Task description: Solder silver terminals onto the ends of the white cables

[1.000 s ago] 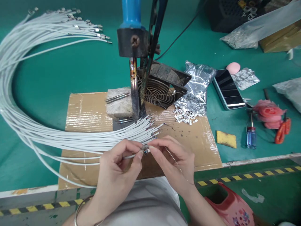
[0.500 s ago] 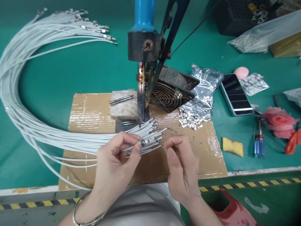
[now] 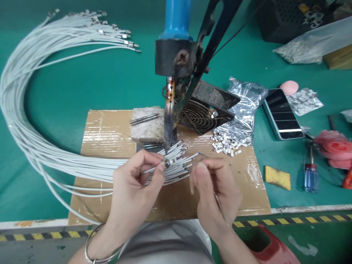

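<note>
I'd keep the small metal connector steady just below the tip of the soldering iron, fingertips clear of the hot end — can't tell whether tip and connector touch. The left hand has thumb and forefinger pinched on that connector at a white cable's end, above the cardboard. The right hand sits apart — thumb against curled fingers, gripping what looks like solder wire.
</note>
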Tool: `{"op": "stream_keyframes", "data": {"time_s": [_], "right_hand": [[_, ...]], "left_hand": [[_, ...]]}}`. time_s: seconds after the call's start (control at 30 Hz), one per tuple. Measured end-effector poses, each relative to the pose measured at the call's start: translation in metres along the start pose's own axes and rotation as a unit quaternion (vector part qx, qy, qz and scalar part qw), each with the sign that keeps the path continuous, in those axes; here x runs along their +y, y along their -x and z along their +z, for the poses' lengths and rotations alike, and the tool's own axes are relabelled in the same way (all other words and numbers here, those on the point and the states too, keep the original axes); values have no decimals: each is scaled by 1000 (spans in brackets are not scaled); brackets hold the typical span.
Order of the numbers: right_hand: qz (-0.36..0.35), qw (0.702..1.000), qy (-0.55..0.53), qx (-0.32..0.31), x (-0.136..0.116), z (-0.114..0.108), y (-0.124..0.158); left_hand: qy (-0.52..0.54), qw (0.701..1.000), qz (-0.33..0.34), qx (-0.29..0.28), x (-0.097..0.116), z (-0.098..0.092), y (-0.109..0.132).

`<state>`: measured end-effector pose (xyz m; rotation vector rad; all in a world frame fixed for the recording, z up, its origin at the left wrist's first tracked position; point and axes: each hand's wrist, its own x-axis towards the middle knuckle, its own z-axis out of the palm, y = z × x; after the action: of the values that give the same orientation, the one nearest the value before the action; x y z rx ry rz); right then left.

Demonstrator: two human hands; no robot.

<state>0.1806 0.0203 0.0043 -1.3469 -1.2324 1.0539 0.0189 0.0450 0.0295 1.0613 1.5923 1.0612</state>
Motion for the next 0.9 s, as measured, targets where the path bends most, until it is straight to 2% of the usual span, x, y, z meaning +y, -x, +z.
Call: {"op": "stream_keyframes", "data": {"time_s": [0.17, 0.33, 0.5, 0.57, 0.73, 0.9], "right_hand": [[-17, 995, -86, -39, 3, 1, -1], [-3, 994, -40, -106, 3, 9, -5], [-30, 990, 112, -79, -1, 9, -10], [-48, 987, 140, -62, -1, 7, -12], [-83, 993, 85, -27, 2, 3, -14], [-52, 998, 23, -36, -2, 5, -14]], "left_hand": [[11, 1000, -11, 19, 2, 1, 1], [-7, 1000, 6, 3, 3, 0, -1], [14, 999, 11, 31, 7, 1, -6], [15, 999, 19, 32, 8, 1, -7], [17, 999, 21, 23, 7, 3, -10], [21, 999, 33, 31, 8, 5, -10]]}}
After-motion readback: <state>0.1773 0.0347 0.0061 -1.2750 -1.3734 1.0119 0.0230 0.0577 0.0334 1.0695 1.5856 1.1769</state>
